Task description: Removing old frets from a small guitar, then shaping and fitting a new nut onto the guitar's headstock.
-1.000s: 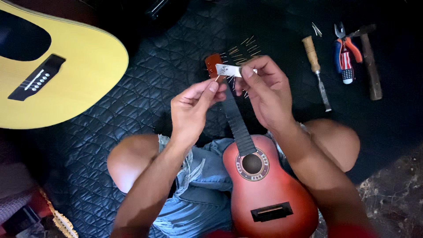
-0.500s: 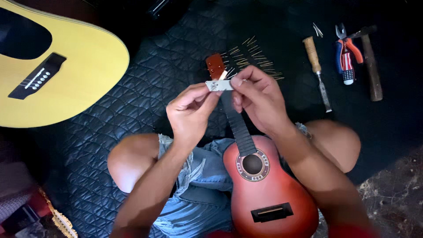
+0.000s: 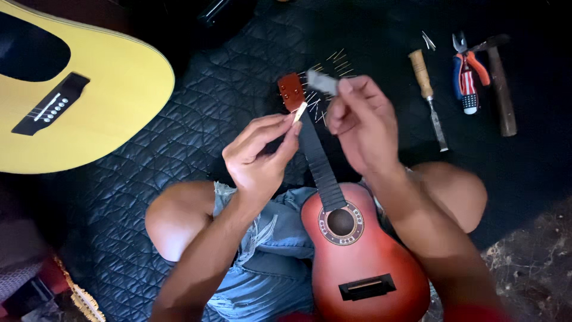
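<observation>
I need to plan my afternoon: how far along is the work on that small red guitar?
Early, by the look of it. The small red guitar on the lap shows no strings. In hand: the left hand pinches a small pale strip at the top of the neck, while the right hand holds a small grey piece. Thin metal pieces and tools lie unused on the mat.

Both forearms are bare, with no sleeves, watch or rings showing on the left hand [image 3: 259, 156] or the right hand [image 3: 360, 122]. The person wears frayed, faded light-blue denim shorts [image 3: 262, 256], knees uncovered.
</observation>
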